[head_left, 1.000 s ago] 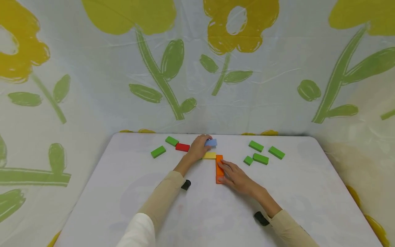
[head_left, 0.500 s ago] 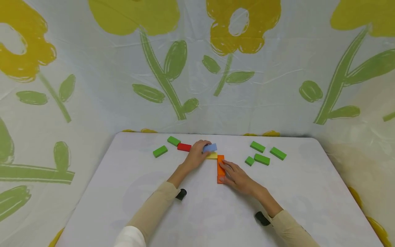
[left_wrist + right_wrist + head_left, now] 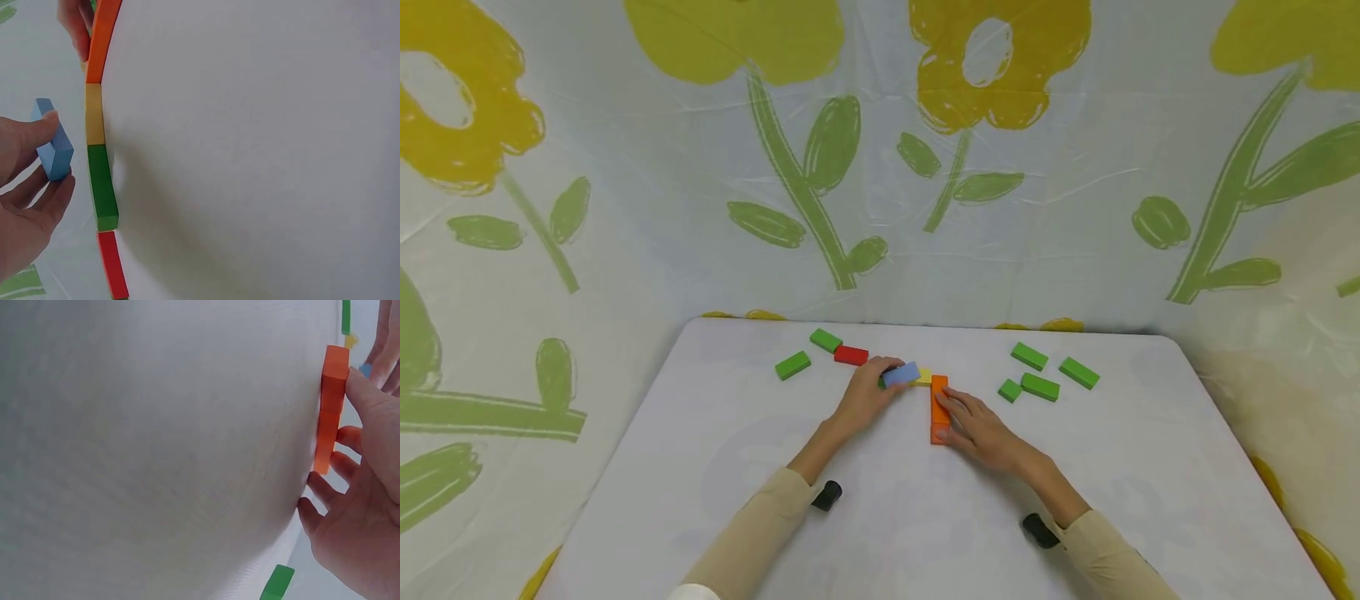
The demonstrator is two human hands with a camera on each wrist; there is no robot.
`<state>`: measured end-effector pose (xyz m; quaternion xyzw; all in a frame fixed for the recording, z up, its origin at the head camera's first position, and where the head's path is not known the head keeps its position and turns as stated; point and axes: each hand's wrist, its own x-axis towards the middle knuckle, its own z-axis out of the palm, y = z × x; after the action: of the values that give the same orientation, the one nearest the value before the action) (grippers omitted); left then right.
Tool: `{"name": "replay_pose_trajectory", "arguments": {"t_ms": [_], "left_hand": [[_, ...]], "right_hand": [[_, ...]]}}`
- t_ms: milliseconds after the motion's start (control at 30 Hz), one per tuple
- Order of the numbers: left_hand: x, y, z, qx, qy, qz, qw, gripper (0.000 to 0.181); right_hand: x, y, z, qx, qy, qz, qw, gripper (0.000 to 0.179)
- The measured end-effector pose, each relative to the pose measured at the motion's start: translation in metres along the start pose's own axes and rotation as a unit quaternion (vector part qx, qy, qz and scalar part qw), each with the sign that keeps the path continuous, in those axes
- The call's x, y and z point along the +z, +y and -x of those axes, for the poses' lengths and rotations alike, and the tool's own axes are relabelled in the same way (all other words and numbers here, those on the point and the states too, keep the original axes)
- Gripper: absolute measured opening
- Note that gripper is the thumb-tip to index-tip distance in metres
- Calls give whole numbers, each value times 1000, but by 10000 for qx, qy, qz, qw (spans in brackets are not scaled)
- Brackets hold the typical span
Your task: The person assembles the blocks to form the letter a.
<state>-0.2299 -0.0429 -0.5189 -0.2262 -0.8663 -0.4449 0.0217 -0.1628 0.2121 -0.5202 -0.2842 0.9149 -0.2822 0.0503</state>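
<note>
My left hand (image 3: pixel 862 402) pinches a blue block (image 3: pixel 902 374) between thumb and fingers; the left wrist view shows the block (image 3: pixel 59 140) raised and tilted beside the row. Below it lies a green block (image 3: pixel 102 184), mostly hidden by the hand in the head view. A yellow block (image 3: pixel 924 377) continues the row up to a long orange block (image 3: pixel 939 396). A shorter orange block (image 3: pixel 938 435) touches its near end. My right hand (image 3: pixel 988 435) rests along the right side of both orange blocks, thumb and fingers touching them. At the row's left is a red block (image 3: pixel 851 356).
Two green blocks lie at the left, one (image 3: pixel 826 340) touching the red block and another (image 3: pixel 793 365) nearer. Several more green blocks (image 3: pixel 1041 387) are scattered at the right. A floral sheet (image 3: pixel 1037 250) hangs behind the white table (image 3: pixel 880 533).
The left hand has brought the blue block nearer and leftward, from behind the yellow block to over the green one. The right hand stays at the orange blocks.
</note>
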Motion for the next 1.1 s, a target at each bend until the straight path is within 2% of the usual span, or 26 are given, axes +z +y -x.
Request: {"name": "replay_pose_trajectory", "arguments": {"t_ms": [133,367,467,767,967,1100], "left_hand": [[-1,2,13,11,-60,-9,10000,37],[0,10,34,-240,-402,8,9989,40],[2,12,41,-219,-520,-72,9984,38],[5,20,58,-319,-994,-276,9942,36],[7,27,66,-281,-1213,-482,9911,35],[9,31,71,-367,-1307,-577,9891,36]], "right_hand": [[0,-1,0,-26,21,-19,10000,62],[0,1,0,-44,10,70,10000,61],[0,0,0,-30,-17,66,10000,62],[0,0,-3,-97,-1,39,9999,62],[1,1,-2,-132,66,27,9999,61],[2,1,-2,-154,95,28,9998,61]]}}
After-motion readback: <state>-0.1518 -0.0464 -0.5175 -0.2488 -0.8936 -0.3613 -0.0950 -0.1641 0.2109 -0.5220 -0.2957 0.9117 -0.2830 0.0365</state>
